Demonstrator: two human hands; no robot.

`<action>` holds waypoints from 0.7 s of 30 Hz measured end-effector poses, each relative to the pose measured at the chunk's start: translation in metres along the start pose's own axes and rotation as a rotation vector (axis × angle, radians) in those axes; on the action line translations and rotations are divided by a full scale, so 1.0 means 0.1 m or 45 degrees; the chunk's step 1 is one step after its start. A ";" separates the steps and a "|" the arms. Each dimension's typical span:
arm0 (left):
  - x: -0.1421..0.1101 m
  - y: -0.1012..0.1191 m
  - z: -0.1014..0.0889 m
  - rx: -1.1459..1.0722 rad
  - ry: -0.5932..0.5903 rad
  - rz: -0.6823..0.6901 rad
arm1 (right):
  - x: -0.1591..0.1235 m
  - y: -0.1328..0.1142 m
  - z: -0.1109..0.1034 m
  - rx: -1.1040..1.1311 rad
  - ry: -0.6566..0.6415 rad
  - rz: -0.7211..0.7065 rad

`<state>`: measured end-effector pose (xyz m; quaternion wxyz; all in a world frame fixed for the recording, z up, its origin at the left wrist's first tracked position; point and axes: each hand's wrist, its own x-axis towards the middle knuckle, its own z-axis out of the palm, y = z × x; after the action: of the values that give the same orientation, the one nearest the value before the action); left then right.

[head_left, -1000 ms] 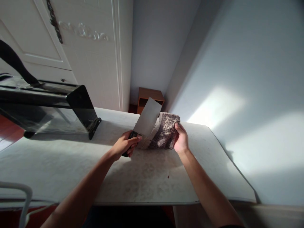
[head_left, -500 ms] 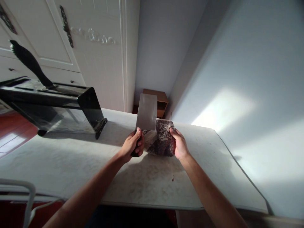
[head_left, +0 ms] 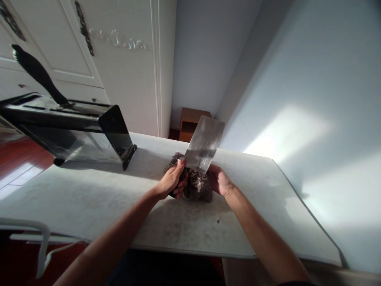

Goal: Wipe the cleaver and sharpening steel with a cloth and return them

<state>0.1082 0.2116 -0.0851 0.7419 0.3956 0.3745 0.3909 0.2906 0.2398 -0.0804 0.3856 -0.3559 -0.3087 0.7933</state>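
cleaver [head_left: 205, 143] above the white table [head_left: 98, 202], its broad blade tilted up and to the right, in front of a small wooden cabinet [head_left: 195, 114]. the left hand [head_left: 172, 180] has its fingers curled closed around the black handle, thumb laid along it near the blade. behind and below lies a dark patterned cloth [head_left: 198, 190], bunched on both sides of that hand. the right hand [head_left: 220, 181] is at the cloth's right edge (its fingertips are hidden, so i cannot tell how tightly they close). a black knife block [head_left: 111, 131] stands well to the left.
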 end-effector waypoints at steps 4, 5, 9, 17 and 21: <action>0.00 -0.01 0.01 0.132 -0.032 -0.019 | -0.05 -0.05 0.00 -0.026 -0.007 0.035; 0.00 -0.01 0.01 0.158 -0.028 -0.008 | -0.06 -0.06 0.00 -0.041 0.042 -0.003; 0.00 -0.03 0.04 0.268 0.000 0.049 | -0.07 -0.07 -0.04 -0.093 0.142 -0.089; -0.01 -0.02 0.09 0.341 0.000 0.088 | -0.07 -0.04 -0.09 -0.142 0.009 0.057; 0.00 -0.02 0.09 0.314 0.023 0.075 | -0.07 -0.03 -0.07 -0.191 -0.016 0.059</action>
<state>0.1164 0.2079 -0.0830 0.6724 0.4912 0.4146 0.3670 0.3004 0.2369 -0.0796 0.3375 -0.3859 -0.3613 0.7789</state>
